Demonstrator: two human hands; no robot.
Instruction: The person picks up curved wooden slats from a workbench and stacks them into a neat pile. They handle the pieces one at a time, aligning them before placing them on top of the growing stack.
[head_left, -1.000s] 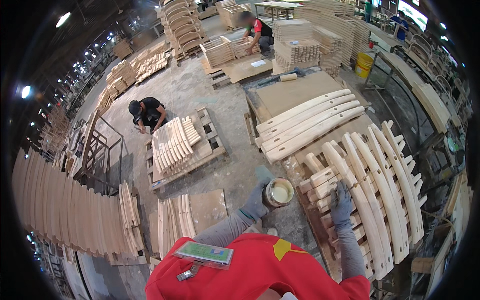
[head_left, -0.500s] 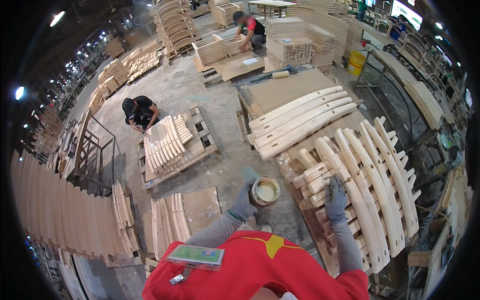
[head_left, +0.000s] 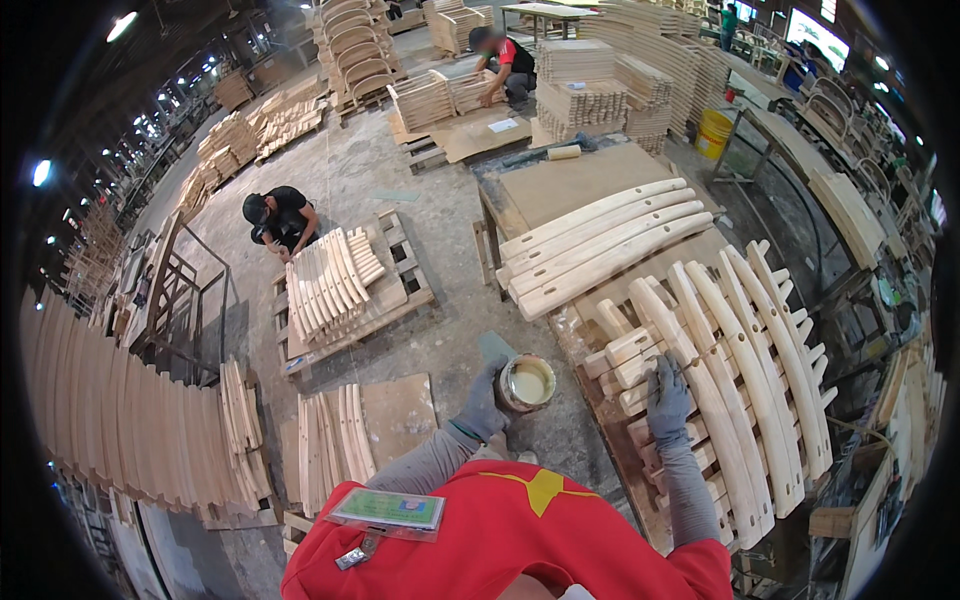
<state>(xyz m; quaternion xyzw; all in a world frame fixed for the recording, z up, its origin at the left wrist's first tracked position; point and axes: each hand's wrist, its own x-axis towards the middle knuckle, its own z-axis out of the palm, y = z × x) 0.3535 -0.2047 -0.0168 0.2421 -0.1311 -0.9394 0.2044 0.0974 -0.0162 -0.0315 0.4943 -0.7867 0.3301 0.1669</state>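
Observation:
My left hand (head_left: pixel 482 402), in a grey glove, is closed around a round can (head_left: pixel 527 383) with a smeared rim and cream-coloured paste inside. A flat pale green piece (head_left: pixel 495 347) shows just beyond that hand; whether I hold it or it lies on the floor I cannot tell. My right hand (head_left: pixel 668 405), also gloved, rests at the left side of a curved wooden slat (head_left: pixel 708 400), its fingers stretched forward and somewhat apart. More curved slats with round holes lie side by side there, across shorter wooden pieces (head_left: pixel 632 345).
Beyond them, several slats (head_left: pixel 605 235) lie on a cardboard-covered table (head_left: pixel 545 190). A pallet (head_left: pixel 400 300) with slats stands at left, with a crouching person (head_left: pixel 283 222) beside it. Another person (head_left: pixel 505 68) works farther back. Stacked wood (head_left: pixel 130 420) rises at far left.
The view has shifted slightly. My right hand has edged a little along the slat, and my left hand still holds the can in about the same place.

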